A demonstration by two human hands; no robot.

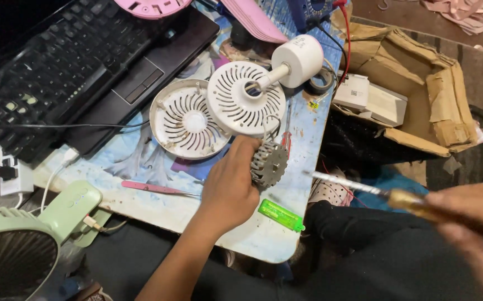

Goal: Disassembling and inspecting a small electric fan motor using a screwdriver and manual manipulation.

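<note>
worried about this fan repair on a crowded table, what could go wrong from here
1. The left hand grips a small grey motor core over the table edge; if it slips, it may fall to the floor.
2. The right hand holds a screwdriver whose tip points toward the left hand's fingers, so a slip could jab them.
3. The white fan base still seems wired to the core, and a tug might strain the wires.

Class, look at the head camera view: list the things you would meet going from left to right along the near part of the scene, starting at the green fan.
Green fan → pink tweezers → left hand holding a grey toothed motor part → green lighter → screwdriver → right hand gripping its handle.
</note>
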